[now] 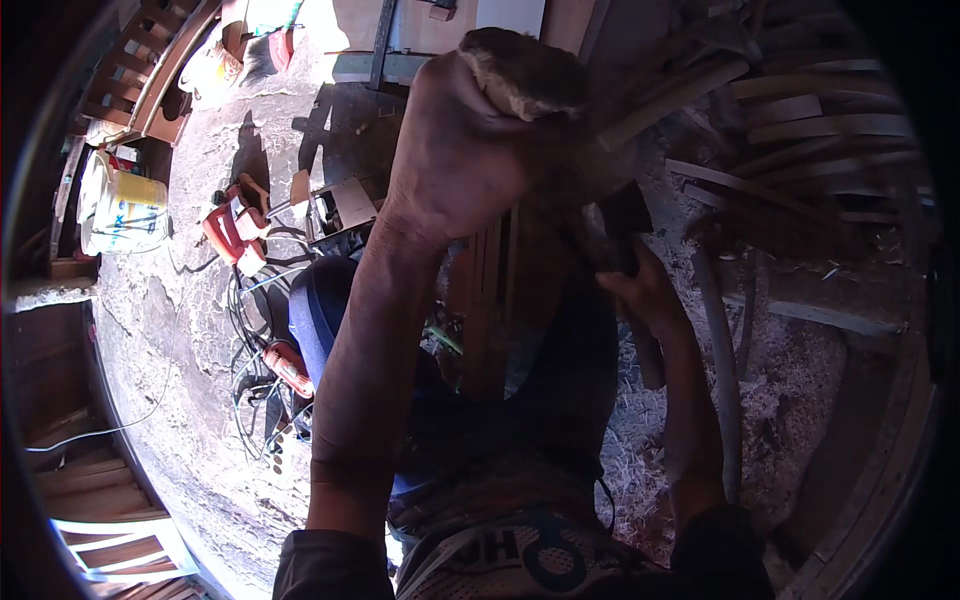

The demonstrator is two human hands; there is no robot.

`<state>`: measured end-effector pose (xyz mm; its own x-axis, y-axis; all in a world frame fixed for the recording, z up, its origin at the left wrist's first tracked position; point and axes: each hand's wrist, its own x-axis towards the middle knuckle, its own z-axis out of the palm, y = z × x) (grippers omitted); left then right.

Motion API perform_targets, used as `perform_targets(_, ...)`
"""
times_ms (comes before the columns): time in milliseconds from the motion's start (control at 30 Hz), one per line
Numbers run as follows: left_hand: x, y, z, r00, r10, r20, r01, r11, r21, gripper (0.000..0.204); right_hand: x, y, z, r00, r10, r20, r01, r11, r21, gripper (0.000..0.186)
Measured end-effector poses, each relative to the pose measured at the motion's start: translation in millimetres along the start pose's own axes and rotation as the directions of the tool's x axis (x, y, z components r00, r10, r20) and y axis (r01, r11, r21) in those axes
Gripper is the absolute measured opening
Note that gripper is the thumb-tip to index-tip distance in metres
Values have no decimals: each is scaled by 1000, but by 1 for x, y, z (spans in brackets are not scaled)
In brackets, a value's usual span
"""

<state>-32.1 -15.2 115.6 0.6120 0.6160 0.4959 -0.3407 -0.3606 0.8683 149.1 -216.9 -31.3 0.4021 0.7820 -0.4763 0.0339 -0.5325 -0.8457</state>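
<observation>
My left hand [455, 165] is raised close in front of me and closed, its wrist bent. A rough brown lump [525, 75] with a pale, frayed edge shows above its fingers, which are mostly hidden. To the lower right, my right hand [645, 290] is wrapped round a hand tool with a dark, blocky head [627, 210] and a handle that runs down past the fingers. The space between both hands is dark and blurred, so I cannot tell whether the tool touches the lump. Upright brown wooden pieces [488, 310] stand between my knees.
A red power tool [237, 235] lies at left amid tangled cords, with an orange tool [288, 368] nearer me. A white and yellow bucket [125, 205] stands farther left. Curved wooden strips [820, 130] are piled at the far right. Shavings cover the floor [790, 400] at right.
</observation>
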Motion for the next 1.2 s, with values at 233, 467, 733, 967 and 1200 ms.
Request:
perform_targets(233, -72, -16, -24, 866, -151, -476, 198, 979, 49, 9, -71, 50, 40, 957, -233, 175, 291, 732, -616, 59)
perform_targets(467, -111, -6, -28, 857, -167, -488, 273, 950, 153, 9, -132, 54, 78, 687, -111, 718, 667, 487, -564, 50)
perform_targets(733, -136, 3, -16, 842, -247, -479, 319, 945, 74, 6, -62, 109, 61, 896, -296, 330, 443, 581, -682, 51)
perform_targets(967, -155, -28, 17, 909, -206, -361, 220, 975, -3, 20, -76, 74, 22, 916, -279, -289, 214, 947, -238, 44)
perform_targets(1200, -158, -37, 24, 916, -229, -329, 234, 972, -24, 20, -129, 58, 45, 983, 8, -185, 32, 977, 211, 41)
